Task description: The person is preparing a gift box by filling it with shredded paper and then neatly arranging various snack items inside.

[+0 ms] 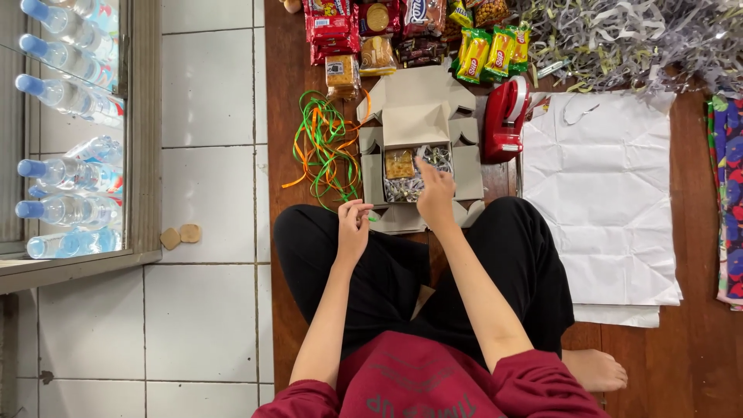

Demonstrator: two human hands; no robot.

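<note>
The open cardboard box (422, 155) sits on the wooden floor (696, 340), directly in front of the seated person's crossed legs, with all its flaps spread outward. Inside lie a square cracker packet (399, 163) on the left and shiny foil-wrapped pieces (433, 166) on the right and along the near wall.

The right hand (436, 197) hovers over the box's near edge, index finger extended toward the contents, remaining fingers loosely curled; it holds nothing visible. The left hand (353, 224) rests above the left knee with its fingertips pinched narrowly on a small item, possibly the end of a ribbon; this cannot be confirmed.

Risks:
- The loose tangle of green and orange ribbon (325, 147) lies just beside the box's left flap. A strand likely snags on a flap or a wrist and drags the light box.
- The near flap sits against the legs; a knee shift may tip the contents.
- The red tape dispenser (505, 118) stands just beside the right flap and may be knocked onto the white paper sheet (604, 201).
</note>
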